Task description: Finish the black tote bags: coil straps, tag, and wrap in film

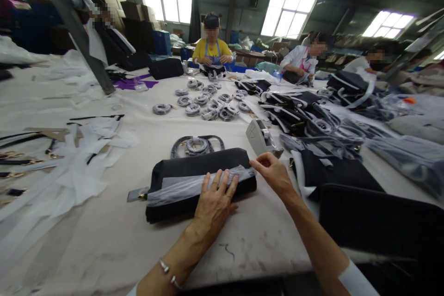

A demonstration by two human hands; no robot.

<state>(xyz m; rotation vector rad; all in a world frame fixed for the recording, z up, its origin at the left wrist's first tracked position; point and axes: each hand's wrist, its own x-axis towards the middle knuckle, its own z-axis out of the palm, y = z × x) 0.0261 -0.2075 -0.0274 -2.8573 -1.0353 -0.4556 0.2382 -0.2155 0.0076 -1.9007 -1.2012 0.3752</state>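
Observation:
A black bag (204,159) lies across the table in front of me, with a strip of translucent white wrapping (183,189) along its top. My left hand (215,196) rests flat on the wrapping and the bag, fingers spread. At the bag's right end, my right hand (272,173) has thumb and forefinger pinched together by the corner; what lies between them is too small to make out. A tag (133,195) with a metal clip sticks out at the bag's left end. Just behind the bag are a wrapped coil (196,145) and a dark strap. A grey tape dispenser (256,138) stands beyond my right hand.
Several wrapped strap coils (203,100) sit mid-table. Black bags (294,106) are piled to the right, another bag (336,171) nearer. White wrapping strips (76,157) and straps (26,162) spread at left, near a metal post (79,32). Co-workers (212,51) work across the table.

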